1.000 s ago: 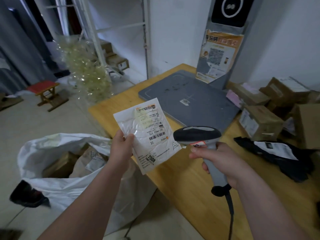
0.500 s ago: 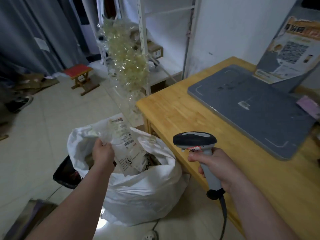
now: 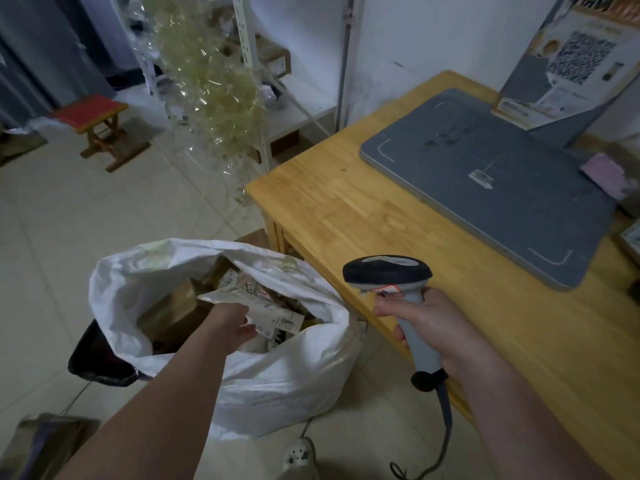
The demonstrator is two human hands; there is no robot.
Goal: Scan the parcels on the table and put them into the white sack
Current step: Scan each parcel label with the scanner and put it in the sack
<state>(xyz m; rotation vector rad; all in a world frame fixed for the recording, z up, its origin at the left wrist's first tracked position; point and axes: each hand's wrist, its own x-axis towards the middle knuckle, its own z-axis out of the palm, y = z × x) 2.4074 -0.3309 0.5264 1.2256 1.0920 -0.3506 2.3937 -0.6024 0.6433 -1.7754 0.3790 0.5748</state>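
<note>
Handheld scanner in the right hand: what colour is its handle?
Grey handle, black head on the handheld corded scanner; head view.

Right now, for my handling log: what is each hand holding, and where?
The right hand grips the scanner by its handle. The left hand touches the flat parcel at its near edge inside the white sack; a grip cannot be told.
</note>
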